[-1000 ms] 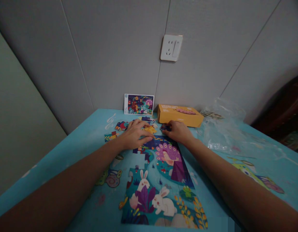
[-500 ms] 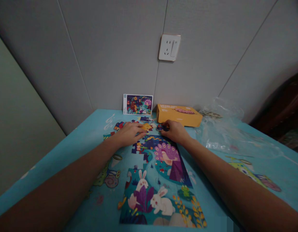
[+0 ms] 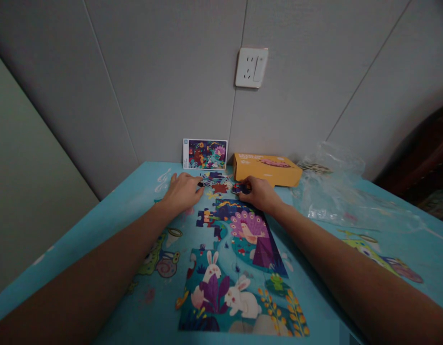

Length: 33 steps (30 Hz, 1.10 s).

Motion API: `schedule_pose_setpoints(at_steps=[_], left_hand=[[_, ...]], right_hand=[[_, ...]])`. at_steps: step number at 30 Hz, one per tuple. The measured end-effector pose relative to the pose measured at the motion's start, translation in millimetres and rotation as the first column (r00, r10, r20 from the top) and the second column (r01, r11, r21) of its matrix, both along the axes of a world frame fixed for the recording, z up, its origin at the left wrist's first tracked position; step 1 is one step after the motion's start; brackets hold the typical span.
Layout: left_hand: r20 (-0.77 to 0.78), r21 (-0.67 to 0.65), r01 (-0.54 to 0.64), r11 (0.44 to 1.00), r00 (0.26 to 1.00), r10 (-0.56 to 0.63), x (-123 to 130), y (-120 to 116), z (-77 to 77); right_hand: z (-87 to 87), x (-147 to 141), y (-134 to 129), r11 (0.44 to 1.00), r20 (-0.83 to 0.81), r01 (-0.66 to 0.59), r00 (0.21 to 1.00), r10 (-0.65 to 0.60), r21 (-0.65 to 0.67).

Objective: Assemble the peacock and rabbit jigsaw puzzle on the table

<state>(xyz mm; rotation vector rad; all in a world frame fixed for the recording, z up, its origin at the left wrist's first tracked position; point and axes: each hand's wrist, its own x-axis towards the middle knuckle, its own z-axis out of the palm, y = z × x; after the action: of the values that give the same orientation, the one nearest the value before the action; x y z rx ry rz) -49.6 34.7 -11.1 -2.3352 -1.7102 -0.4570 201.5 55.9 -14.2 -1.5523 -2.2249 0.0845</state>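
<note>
A partly joined jigsaw puzzle (image 3: 243, 268) lies on the table, showing rabbits, a pink peacock and a frog. Behind its upper left, my left hand (image 3: 184, 192) pinches a dark-and-white striped puzzle piece (image 3: 207, 183) between thumb and fingers. My right hand (image 3: 260, 194) has its fingers closed around dark puzzle pieces (image 3: 238, 188), just past the puzzle's far edge. Between the hands lie loose pieces, among them a reddish-brown one (image 3: 220, 188). Part of what each hand holds is hidden by the fingers.
A picture card (image 3: 207, 154) leans against the wall beside a yellow box (image 3: 266, 170). Crumpled clear plastic bags (image 3: 329, 196) lie at the right. The blue table cover (image 3: 109, 211) has printed cartoon figures. A power socket (image 3: 252, 67) is on the wall.
My left hand has moved left and slightly away. The yellow piece at its fingertips has gone from view, and a striped piece is there now. My right hand has barely moved.
</note>
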Motion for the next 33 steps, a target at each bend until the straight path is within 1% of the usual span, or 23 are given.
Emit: schedule_pose_setpoints(at_steps=[2,3,5,6,7,8,9,10,11,12,13,14,15,19,23,25,27,29,33], left_hand=[[0.039,0.017,-0.031,0.999,0.999,0.031,-1.5,0.8,-0.7],[0.083,0.037,-0.025,0.999,0.996,0.022,-1.1,0.8,-0.6],[0.226,0.080,0.015,0.997,0.974,-0.033,3.1,-0.9,-0.1],[0.322,0.085,0.049,0.995,0.944,-0.074,6.8,-2.6,0.0],[0.429,0.071,0.100,0.992,0.895,-0.121,11.3,-4.9,-0.2],[0.539,0.025,0.172,0.985,0.827,-0.158,16.2,-7.4,-0.8],[0.656,-0.019,0.263,0.965,0.731,-0.186,20.9,-9.8,-2.0],[0.755,-0.073,0.383,0.921,0.625,-0.200,25.2,-12.0,-3.4],[0.834,-0.092,0.469,0.878,0.519,-0.190,28.5,-13.5,-5.0],[0.885,-0.093,0.523,0.847,0.433,-0.170,30.8,-14.5,-6.5],[0.917,-0.091,0.553,0.828,0.370,-0.147,32.0,-14.9,-7.7],[0.936,-0.085,0.561,0.824,0.328,-0.127,32.4,-14.9,-8.4],[0.946,-0.083,0.560,0.824,0.304,-0.111,32.1,-14.6,-8.6],[0.959,-0.104,0.550,0.828,0.275,-0.062,28.9,-13.4,-6.2],[0.968,-0.109,0.483,0.869,0.252,-0.019,25.8,-13.1,-3.0],[0.968,-0.113,0.440,0.891,0.252,-0.002,24.1,-12.5,-2.2],[0.965,-0.116,0.407,0.906,0.261,0.006,22.4,-11.5,-2.3],[0.963,-0.108,0.396,0.912,0.271,-0.004,21.4,-10.4,-3.7],[0.956,-0.073,0.444,0.893,0.287,-0.064,22.4,-9.9,-7.3]], right_hand=[[-0.4,-0.6,0.5,0.999,-0.024,-0.036,0.999,0.037,0.026],[-0.2,-1.2,0.3,0.997,-0.043,-0.063,0.997,0.066,0.052],[1.0,-3.5,-1.6,0.979,-0.094,-0.151,0.982,0.165,0.139],[1.9,-5.3,-3.4,0.959,-0.114,-0.207,0.966,0.232,0.194],[2.8,-7.5,-5.9,0.930,-0.123,-0.270,0.944,0.307,0.250],[3.8,-10.1,-8.9,0.894,-0.120,-0.334,0.916,0.382,0.298],[4.7,-12.9,-12.3,0.858,-0.110,-0.391,0.887,0.448,0.334],[5.5,-15.8,-15.8,0.825,-0.099,-0.438,0.861,0.500,0.357],[6.3,-18.6,-19.1,0.801,-0.093,-0.471,0.839,0.536,0.369],[6.8,-20.9,-21.9,0.786,-0.098,-0.489,0.823,0.559,0.379],[7.2,-22.7,-24.0,0.780,-0.111,-0.496,0.813,0.571,0.383],[7.3,-23.8,-25.2,0.778,-0.125,-0.495,0.808,0.576,0.387],[7.1,-24.1,-25.4,0.779,-0.137,-0.489,0.806,0.575,0.393],[4.7,-19.4,-18.4,0.788,-0.156,-0.424,0.830,0.535,0.447],[3.0,-10.5,-9.9,0.811,-0.231,-0.265,0.871,0.433,0.521],[3.3,-7.8,-9.1,0.817,-0.250,-0.220,0.881,0.401,0.533],[4.2,-7.5,-10.9,0.816,-0.245,-0.234,0.879,0.410,0.528],[5.1,-9.3,-14.0,0.808,-0.224,-0.285,0.866,0.448,0.516],[6.0,-15.3,-19.5,0.779,-0.162,-0.384,0.841,0.517,0.495]])
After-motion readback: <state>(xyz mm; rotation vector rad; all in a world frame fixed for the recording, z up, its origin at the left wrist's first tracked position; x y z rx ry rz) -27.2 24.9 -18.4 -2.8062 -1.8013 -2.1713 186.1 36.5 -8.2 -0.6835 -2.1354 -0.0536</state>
